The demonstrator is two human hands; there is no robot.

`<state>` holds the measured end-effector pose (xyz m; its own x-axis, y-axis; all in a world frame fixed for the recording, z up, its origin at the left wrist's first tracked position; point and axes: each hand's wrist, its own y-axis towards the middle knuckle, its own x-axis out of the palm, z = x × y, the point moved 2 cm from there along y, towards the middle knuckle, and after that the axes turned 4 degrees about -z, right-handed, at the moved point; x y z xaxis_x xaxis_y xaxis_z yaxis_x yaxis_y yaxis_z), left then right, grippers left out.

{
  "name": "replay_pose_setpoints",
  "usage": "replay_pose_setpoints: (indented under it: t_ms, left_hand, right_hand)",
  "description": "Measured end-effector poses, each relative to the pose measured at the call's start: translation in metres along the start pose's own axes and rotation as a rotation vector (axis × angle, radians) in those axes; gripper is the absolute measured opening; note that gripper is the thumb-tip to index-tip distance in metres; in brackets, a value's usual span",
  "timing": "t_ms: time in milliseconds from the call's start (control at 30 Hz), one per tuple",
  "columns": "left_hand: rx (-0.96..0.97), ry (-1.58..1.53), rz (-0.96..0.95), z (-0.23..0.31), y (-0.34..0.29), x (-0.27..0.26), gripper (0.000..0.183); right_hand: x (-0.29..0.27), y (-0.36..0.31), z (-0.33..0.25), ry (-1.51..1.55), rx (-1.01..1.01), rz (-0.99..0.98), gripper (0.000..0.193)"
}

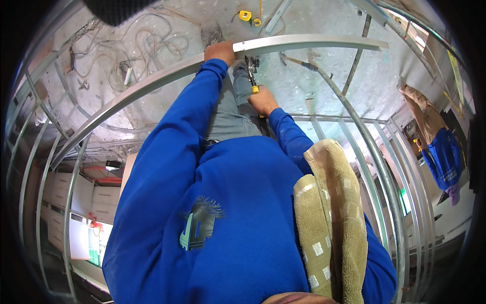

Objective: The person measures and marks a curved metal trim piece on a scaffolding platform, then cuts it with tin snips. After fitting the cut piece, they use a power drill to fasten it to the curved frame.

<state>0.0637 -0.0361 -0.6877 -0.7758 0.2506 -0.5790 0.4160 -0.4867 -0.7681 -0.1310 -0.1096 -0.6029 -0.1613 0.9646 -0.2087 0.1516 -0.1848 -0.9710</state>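
A long metal stud runs across in front of me, curved by the lens, from the lower left to the upper right. My left hand is closed around it left of the middle. In my right hand is a pair of metal snips with yellow on the handle, gripped by fingers wrapped around it. The tool's jaws point up at the near edge of the stud, just right of my left hand. Whether they bite into the metal cannot be made out.
On the concrete floor lie a yellow tape measure, tangled cords and a hammer-like tool. Metal framing stands on both sides. Another person in blue is at the far right. A towel hangs over my shoulder.
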Motion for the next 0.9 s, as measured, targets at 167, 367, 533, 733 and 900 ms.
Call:
replay_pose_setpoints:
  t_ms: [167, 367, 533, 733, 900]
  left_hand:
    - [0.017, -0.02, -0.173, -0.004, 0.02, -0.016, 0.033]
    - [0.066, -0.003, -0.118, 0.001, 0.005, -0.014, 0.032]
    - [0.082, -0.006, -0.055, 0.003, -0.009, -0.031, 0.03]
    - [0.099, -0.017, 0.015, 0.01, -0.017, -0.056, 0.028]
    - [0.12, -0.007, 0.08, 0.01, -0.02, -0.078, 0.027]
  right_hand:
    - [-0.005, -0.005, -0.003, 0.019, -0.008, -0.015, 0.049]
    - [-0.007, -0.001, -0.001, 0.171, 0.038, -0.09, 0.041]
    - [-0.009, -0.001, -0.006, 0.241, 0.052, -0.168, 0.035]
    - [-0.022, -0.018, -0.017, 0.163, -0.073, -0.045, 0.034]
    - [-0.032, -0.03, -0.026, 0.106, -0.164, 0.061, 0.038]
